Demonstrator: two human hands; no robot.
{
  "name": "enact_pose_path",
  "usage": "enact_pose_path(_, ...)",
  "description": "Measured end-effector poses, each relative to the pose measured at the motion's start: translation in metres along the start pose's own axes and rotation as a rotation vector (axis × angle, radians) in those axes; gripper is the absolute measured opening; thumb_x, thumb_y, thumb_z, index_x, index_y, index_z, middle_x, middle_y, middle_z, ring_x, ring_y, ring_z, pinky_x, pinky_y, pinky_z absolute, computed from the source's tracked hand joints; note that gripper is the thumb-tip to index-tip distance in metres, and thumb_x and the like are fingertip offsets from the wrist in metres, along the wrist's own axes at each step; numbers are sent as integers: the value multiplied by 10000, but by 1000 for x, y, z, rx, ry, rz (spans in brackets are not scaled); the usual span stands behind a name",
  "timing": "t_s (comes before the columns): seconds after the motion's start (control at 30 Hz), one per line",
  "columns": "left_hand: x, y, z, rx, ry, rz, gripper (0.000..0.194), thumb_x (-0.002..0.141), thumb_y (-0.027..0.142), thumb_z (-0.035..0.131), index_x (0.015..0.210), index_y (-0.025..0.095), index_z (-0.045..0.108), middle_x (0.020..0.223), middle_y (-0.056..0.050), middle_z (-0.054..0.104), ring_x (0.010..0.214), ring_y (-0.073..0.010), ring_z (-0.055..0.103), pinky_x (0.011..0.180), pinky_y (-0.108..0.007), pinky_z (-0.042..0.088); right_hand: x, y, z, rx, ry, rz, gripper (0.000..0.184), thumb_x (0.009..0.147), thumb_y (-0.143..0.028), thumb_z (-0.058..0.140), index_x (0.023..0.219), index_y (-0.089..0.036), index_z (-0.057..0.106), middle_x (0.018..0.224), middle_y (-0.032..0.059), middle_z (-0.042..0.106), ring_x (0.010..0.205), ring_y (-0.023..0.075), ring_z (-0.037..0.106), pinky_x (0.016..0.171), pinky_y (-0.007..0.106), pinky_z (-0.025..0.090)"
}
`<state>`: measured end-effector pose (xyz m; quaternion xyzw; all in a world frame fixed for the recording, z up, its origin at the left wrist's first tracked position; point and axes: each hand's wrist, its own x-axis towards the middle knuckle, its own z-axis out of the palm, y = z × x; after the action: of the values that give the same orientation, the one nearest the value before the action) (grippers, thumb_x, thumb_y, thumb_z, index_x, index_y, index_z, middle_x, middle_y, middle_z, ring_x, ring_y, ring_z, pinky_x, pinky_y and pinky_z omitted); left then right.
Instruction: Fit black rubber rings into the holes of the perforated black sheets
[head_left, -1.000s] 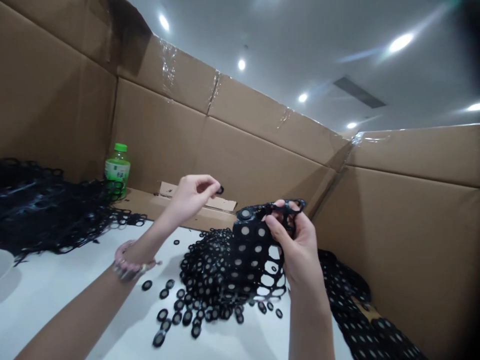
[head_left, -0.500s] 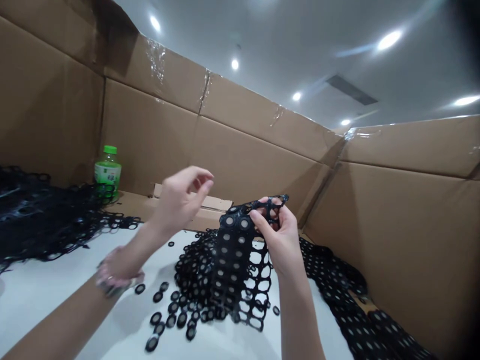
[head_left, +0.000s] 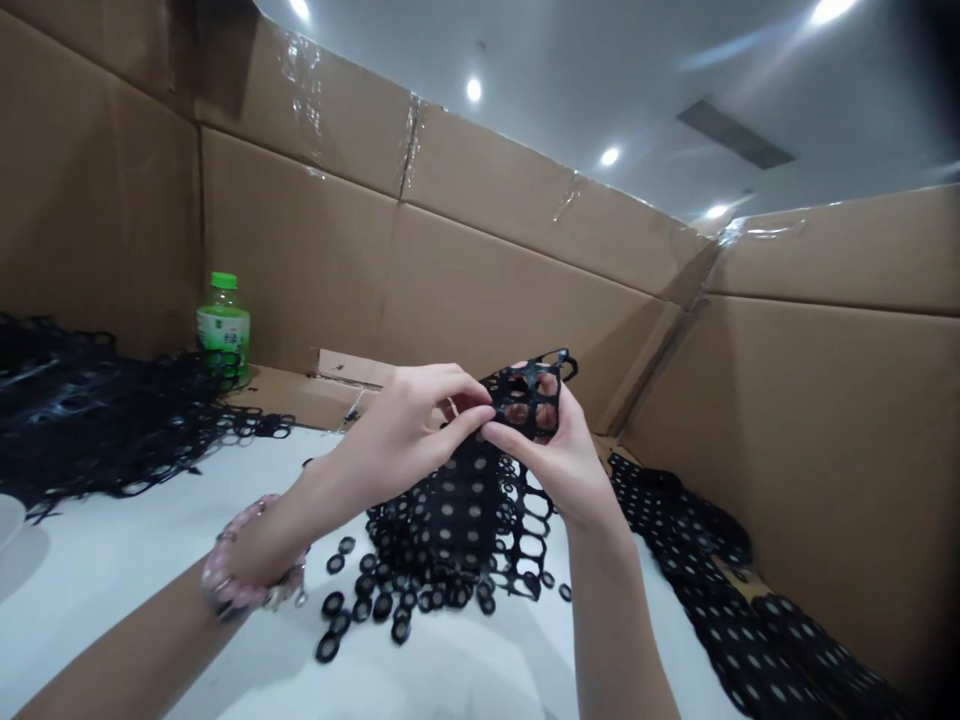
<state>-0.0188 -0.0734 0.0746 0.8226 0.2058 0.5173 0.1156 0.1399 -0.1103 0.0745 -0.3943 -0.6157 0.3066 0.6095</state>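
Green-capped bottle [head_left: 223, 328] near taped cardboard walls [head_left: 517, 275]

Bottle [head_left: 223, 340] behind mesh heap [head_left: 90, 420], discs [head_left: 382, 605] on table [head_left: 450, 685]

Looks like a makeshift workshop bench for hand piecework: white table [head_left: 150, 540] boxed in by tall cardboard walls [head_left: 510, 260], seams patched with clear tape [head_left: 302, 85], and small black rings [head_left: 382, 605], dotted black sheets [head_left: 712, 620] and tangled black mesh [head_left: 82, 410] heaped in bulk. Indoors, smooth ceiling [head_left: 570, 60] with spotlights [head_left: 610, 156] and a dark panel [head_left: 735, 133], so office or factory room, can't tell which. Green drink bottle [head_left: 223, 330] parked in the corner.
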Motion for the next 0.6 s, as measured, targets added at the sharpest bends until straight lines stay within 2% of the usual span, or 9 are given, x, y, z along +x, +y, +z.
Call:
enact_pose_path(0.13,4,-7,0,-107,59,-115,208,842,258,502,751,156,660,713,-13,665,641,-118,590,538,-194,448,-1,0,2,26,-11,-20,456,603,-197,751,1014,-288,574,829,-26,615,738,128,578,645,235,503)
enact_pose_path(0.27,11,-28,-1,-153,165,-214,234,810,288,536,660,136,631,579,0,610,520,-90,535,477,-175,422,4,3,4,47,6,25,453,603,-231,749,1017,-279,569,838,-15,593,786,146,579,677,248,503)
enact_pose_path(0.4,16,-51,-2,-168,115,-248,242,792,317,554,654,133,627,570,-7,598,503,-85,519,472,-174,421,10,7,3,87,-22,75,461,610,-252,747,1013,-279,527,781,-33,578,701,128,581,645,237,493)
enact_pose_path(0.43,17,-57,-5,-183,134,-258,242,792,322,550,660,133,621,561,-5,586,496,-85,515,469,-176,420,10,6,1,94,-37,80,468,606,-247,750,1013,-275,520,764,-37,574,682,123,577,635,231,489)
enact_pose_path(0.57,20,-77,-27,-104,376,-307,214,806,305,498,703,141,589,533,16,531,465,-81,502,460,-178,406,7,-6,-12,85,-65,105,488,581,-225,763,1006,-254,525,720,-46,550,622,109,554,569,209,466)
enact_pose_path(0.6,20,-79,-31,-41,377,-297,209,809,302,492,712,145,589,536,17,534,467,-82,504,465,-181,401,6,-8,-15,90,-44,105,482,578,-224,763,997,-251,527,719,-48,548,604,103,548,546,201,458)
